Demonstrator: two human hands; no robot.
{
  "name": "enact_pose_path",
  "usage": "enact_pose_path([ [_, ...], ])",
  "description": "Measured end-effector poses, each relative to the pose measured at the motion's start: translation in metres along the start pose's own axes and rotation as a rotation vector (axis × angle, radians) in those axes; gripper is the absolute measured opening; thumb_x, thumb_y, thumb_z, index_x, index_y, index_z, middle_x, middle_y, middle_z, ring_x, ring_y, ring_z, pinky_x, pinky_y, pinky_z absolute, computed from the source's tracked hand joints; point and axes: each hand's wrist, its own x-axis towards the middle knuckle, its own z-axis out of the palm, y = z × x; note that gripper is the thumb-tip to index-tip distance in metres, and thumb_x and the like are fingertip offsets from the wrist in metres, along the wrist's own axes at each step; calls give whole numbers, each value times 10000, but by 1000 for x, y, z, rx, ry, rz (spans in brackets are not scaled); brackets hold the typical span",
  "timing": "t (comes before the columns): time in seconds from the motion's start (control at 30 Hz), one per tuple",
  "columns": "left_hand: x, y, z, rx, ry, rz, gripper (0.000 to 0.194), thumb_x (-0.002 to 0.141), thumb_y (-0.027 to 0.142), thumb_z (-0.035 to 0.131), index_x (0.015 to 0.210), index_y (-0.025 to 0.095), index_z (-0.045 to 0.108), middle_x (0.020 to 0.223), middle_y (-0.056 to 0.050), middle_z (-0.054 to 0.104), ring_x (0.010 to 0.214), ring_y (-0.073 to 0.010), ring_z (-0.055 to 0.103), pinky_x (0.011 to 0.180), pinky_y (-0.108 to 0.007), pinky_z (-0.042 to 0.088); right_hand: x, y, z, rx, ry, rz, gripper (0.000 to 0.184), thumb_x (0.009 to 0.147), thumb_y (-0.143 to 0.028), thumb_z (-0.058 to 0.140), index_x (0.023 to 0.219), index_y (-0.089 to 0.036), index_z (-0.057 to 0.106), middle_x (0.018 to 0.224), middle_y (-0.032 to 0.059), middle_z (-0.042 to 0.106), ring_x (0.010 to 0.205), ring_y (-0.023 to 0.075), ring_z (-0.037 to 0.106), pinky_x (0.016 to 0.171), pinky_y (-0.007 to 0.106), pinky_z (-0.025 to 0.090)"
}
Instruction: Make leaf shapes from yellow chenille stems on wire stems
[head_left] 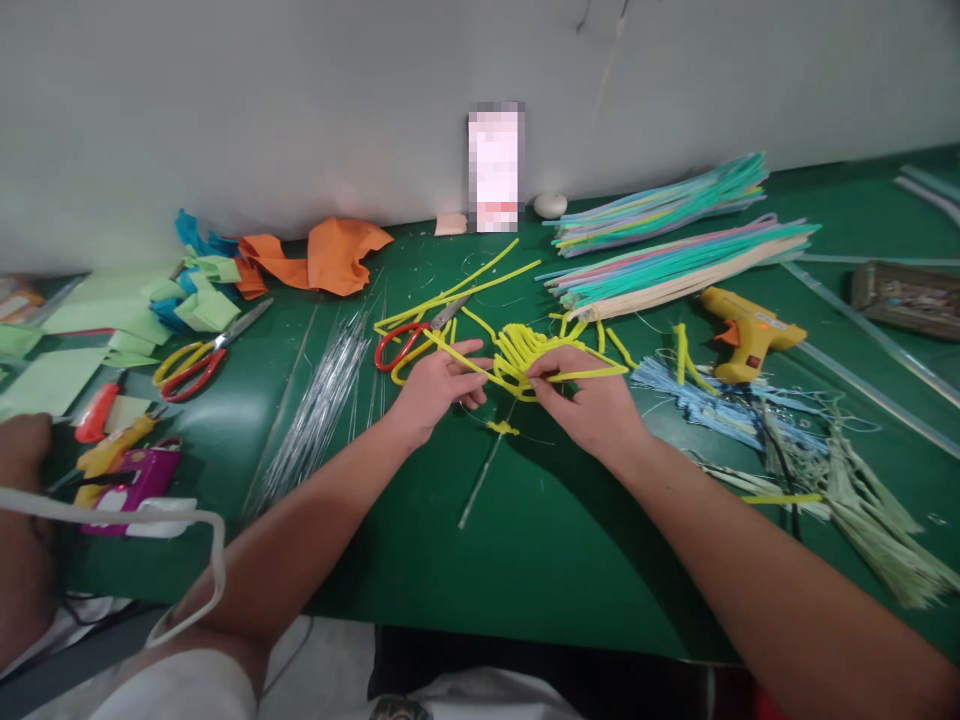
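Note:
My left hand (435, 385) and my right hand (589, 400) meet over the green table (540, 540). Both pinch a cluster of looped yellow pipe cleaners (525, 355) held just above the table. One loose yellow strand runs from my left fingers across to the bundle. A thin wire stem (484, 475) with a small yellow knot hangs down from the cluster toward me. More yellow pipe cleaners (457, 290) lie behind the hands.
Red-handled scissors (409, 340) lie behind my left hand, yellow-red scissors (202, 360) further left. Silver wires (319, 410) lie at left. A yellow glue gun (746, 330), pastel pipe cleaner bundles (675, 260), and blue and green strips (825, 450) are right. Paper scraps (195, 295) and another person's hand (22, 450) are far left.

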Motion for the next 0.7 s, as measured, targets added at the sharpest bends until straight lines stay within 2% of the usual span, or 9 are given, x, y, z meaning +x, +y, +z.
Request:
enact_pose_path([
  [0.17,0,1,-3,104,-55,-10,597,730,255,763,1292,146,595,1026,-136,722,465,-49,538,421,-202,417,1,-3,-2,1,-31,16,109,831,-218,570,850,-210,677,877,63,715,834,222,668,743,362,508],
  [0.33,2,3,-6,197,-172,-48,641,687,216,780,1298,186,591,1155,-129,667,429,-18,496,386,-199,376,0,-4,-2,-4,-39,4,131,853,-231,552,861,-210,681,886,62,719,833,218,670,728,354,507],
  [0.4,2,4,-5,204,-199,-60,667,685,198,772,1320,197,569,1137,-113,664,420,-12,479,380,-195,364,0,-4,-2,-1,-36,8,138,858,-227,547,875,-214,683,899,61,722,842,218,672,734,354,509],
  [0.5,0,4,-3,224,-168,-42,657,705,208,760,1328,175,555,935,-66,687,422,-26,473,388,-190,358,0,-3,-2,1,-39,20,151,866,-227,542,899,-217,688,913,61,724,850,219,673,743,357,512],
  [0.6,0,2,-1,201,-129,-35,674,712,206,756,1341,134,526,708,-3,644,469,-70,529,448,-203,422,-1,-3,-1,3,-36,36,160,868,-230,544,925,-215,693,930,63,723,858,218,673,753,361,517],
  [0.7,0,-1,0,153,-116,-14,654,733,263,757,1326,115,524,596,32,596,488,-89,544,487,-215,451,-1,-2,-1,21,-37,17,158,853,-227,563,935,-224,698,927,61,712,871,218,668,758,363,525],
])
